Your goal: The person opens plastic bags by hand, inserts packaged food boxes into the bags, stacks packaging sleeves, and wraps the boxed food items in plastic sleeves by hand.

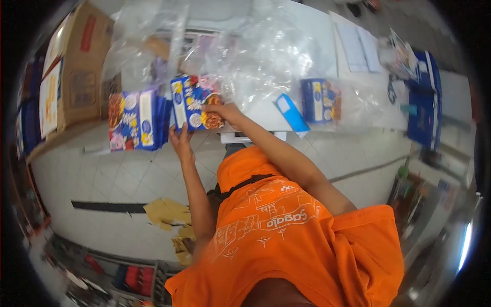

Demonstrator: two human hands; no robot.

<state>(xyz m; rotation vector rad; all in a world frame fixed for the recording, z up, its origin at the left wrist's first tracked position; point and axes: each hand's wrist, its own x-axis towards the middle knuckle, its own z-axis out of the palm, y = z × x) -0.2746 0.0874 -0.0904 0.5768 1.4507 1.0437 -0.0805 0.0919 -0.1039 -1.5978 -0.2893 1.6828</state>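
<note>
A blue printed food box (193,105) with flowers and a brown food picture is tilted at the table's front edge. My left hand (182,140) grips its lower left corner, fingers closed on the edge. On its right side, my right hand (230,113) is closed with the fingers reaching over the printed face. Immediately left stands a stack of similar blue boxes (134,120), close to my left hand. Clear plastic bags (266,56) lie behind the held box, and another blue box (320,101) sits in clear plastic farther right.
A large cardboard carton (84,66) stands at the left. A light blue printed packet (292,113) lies at the table's front edge. Papers (358,48) and a dark blue crate-like container (424,102) are to the right. Torn brown paper (166,212) lies on the floor.
</note>
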